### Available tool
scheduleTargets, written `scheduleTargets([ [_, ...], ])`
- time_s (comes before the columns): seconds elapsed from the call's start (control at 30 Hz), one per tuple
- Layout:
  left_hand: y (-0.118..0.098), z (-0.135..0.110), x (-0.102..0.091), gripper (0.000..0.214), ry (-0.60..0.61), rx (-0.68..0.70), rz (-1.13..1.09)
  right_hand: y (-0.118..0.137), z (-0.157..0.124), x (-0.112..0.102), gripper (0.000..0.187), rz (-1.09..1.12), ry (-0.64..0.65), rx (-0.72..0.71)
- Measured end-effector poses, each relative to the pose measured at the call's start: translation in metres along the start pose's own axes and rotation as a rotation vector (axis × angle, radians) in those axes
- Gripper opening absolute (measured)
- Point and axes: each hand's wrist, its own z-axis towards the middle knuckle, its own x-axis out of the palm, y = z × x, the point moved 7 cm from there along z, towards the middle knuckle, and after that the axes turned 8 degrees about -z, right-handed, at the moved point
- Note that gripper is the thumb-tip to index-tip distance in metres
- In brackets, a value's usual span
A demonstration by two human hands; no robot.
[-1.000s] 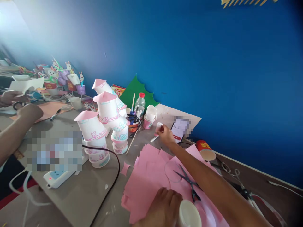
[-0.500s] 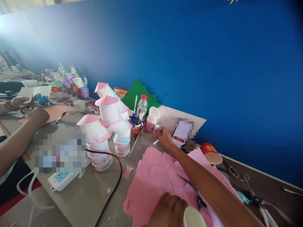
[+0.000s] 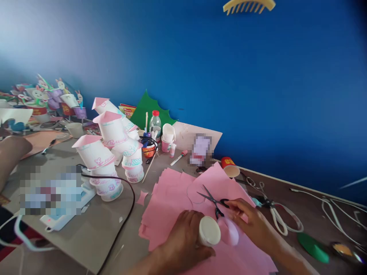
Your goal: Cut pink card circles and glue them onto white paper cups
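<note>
My left hand point(image 3: 183, 235) is closed around a white paper cup point(image 3: 210, 231), whose open mouth faces up toward me. Beneath it spreads a stack of pink paper sheets point(image 3: 169, 194). Black scissors point(image 3: 213, 200) lie on the sheets with their blades apart, beside a circle drawn on the paper. My right hand point(image 3: 249, 219) is at the scissors' handles with fingers stretched out; they seem to hold nothing. Between the two hands is a curved, pale pink piece point(image 3: 230, 231), partly blurred. Left of the sheets stand stacked paper cups point(image 3: 107, 187) with pink and teal drawings and pink paper tops.
A power strip point(image 3: 61, 217) and a black cable point(image 3: 133, 198) lie on the left. Behind the sheets are a bottle point(image 3: 155, 124), a pink-capped marker point(image 3: 178, 157) and a red cup point(image 3: 229, 167). Cords point(image 3: 279, 219) run along the right. Another person's arm point(image 3: 14, 154) reaches in at far left.
My right hand has drawn back from beside the marker to the scissors' handles. My left hand still has the cup, now more fully in view. The view has shifted right.
</note>
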Motion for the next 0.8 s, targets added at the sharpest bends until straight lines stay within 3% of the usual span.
scheduleTargets([
  [0.1, 0.002, 0.001, 0.002, 0.055, -0.003, 0.02, 0.002, -0.005, -0.024, 0.006, 0.034, -0.129, 0.03, -0.029],
  [0.23, 0.002, 0.002, 0.001, 0.052, -0.003, 0.017, 0.004, 0.0, -0.036, 0.018, 0.042, -0.199, 0.064, -0.085],
  [0.47, 0.002, 0.0, 0.001, 0.048, 0.001, 0.009, 0.017, 0.011, -0.038, 0.031, 0.036, -0.198, 0.07, -0.114],
  [0.6, 0.0, 0.001, 0.001, 0.047, -0.006, 0.031, 0.029, 0.007, -0.035, 0.025, 0.03, -0.111, 0.022, -0.094],
  [0.7, -0.001, 0.002, -0.001, 0.052, -0.009, 0.033, 0.021, 0.001, -0.03, 0.012, 0.027, 0.054, -0.008, 0.003],
  [0.8, -0.001, 0.002, -0.001, 0.056, -0.01, 0.033, 0.022, 0.012, -0.024, 0.003, 0.031, 0.243, 0.026, 0.034],
])
